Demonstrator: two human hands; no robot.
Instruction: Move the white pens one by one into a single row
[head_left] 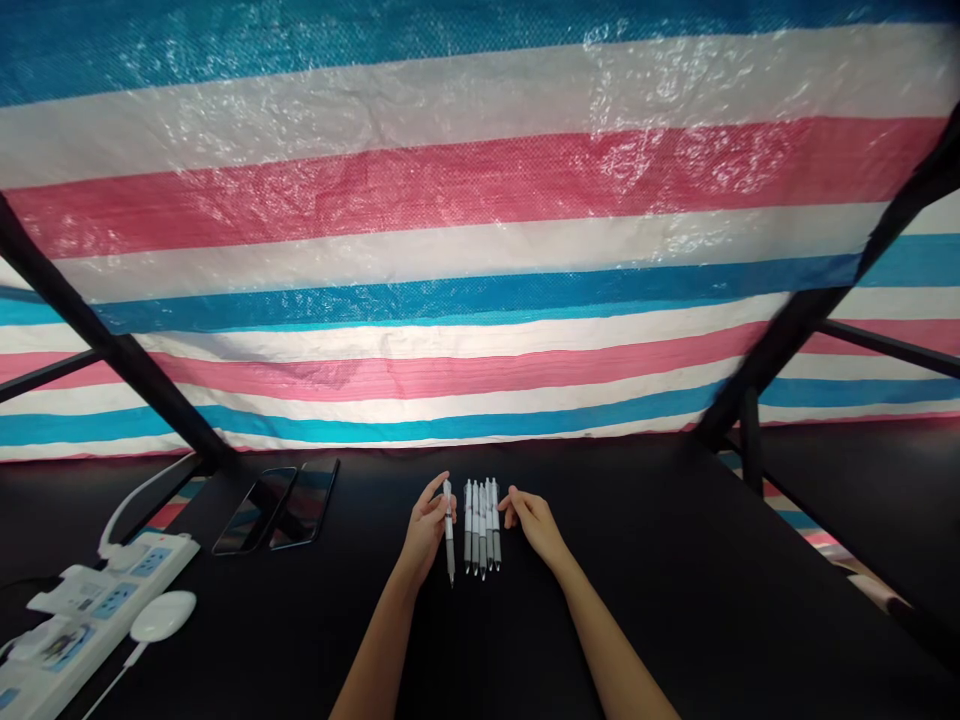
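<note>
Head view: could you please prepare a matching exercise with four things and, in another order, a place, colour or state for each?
1. Left hand
2. Right hand
3. Power strip
4. Phones

A. white, near the picture's left edge
B. holding a single pen
C. flat, with dark screens
D. at the right side of the row of pens

Pairs: 1-B, 2-D, 3-A, 4-C

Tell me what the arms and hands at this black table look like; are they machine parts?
No, they are a person's. The left hand and right hand are ungloved, and both forearms are bare, with no sleeves in view. I see no watch, bracelet, cable or marking on them. Fine details, such as nails, are too small to tell.
</note>
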